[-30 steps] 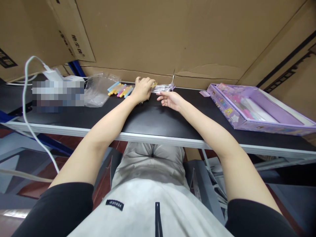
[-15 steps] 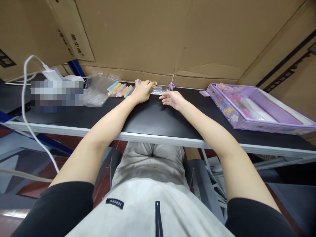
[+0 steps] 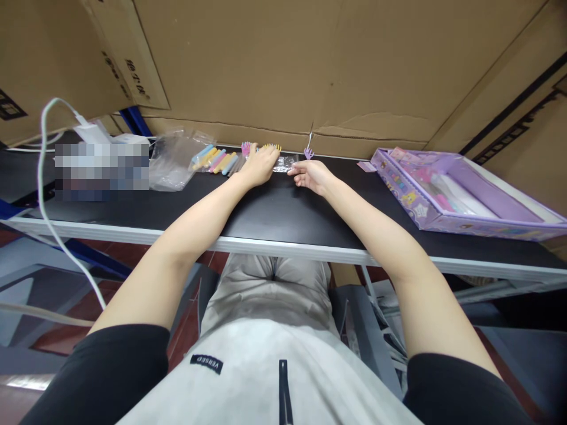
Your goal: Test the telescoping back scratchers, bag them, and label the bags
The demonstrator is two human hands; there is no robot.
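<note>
My left hand (image 3: 259,165) lies flat at the back of the black table (image 3: 274,212), fingers stretched over a row of small hand-shaped toys, pink (image 3: 245,147) and yellow (image 3: 271,146), whose tips show past my fingertips. A clear plastic sleeve (image 3: 284,162) lies between my hands. My right hand (image 3: 311,174) has its fingers curled and pinched at the sleeve's right end. One purple hand-shaped toy (image 3: 309,154) lies just beyond my right hand. Several coloured sticks (image 3: 215,160) lie left of my left hand.
A crumpled clear bag (image 3: 173,159) and a white charger with its cable (image 3: 91,133) lie at the left. An open purple toy box (image 3: 460,192) stands at the right. Cardboard boxes (image 3: 283,65) wall off the table's back edge.
My left hand has flattened and slid slightly right, uncovering the pink and yellow toys. My right hand has moved up to the sleeve and closed on its end; the sleeve looks shorter.
</note>
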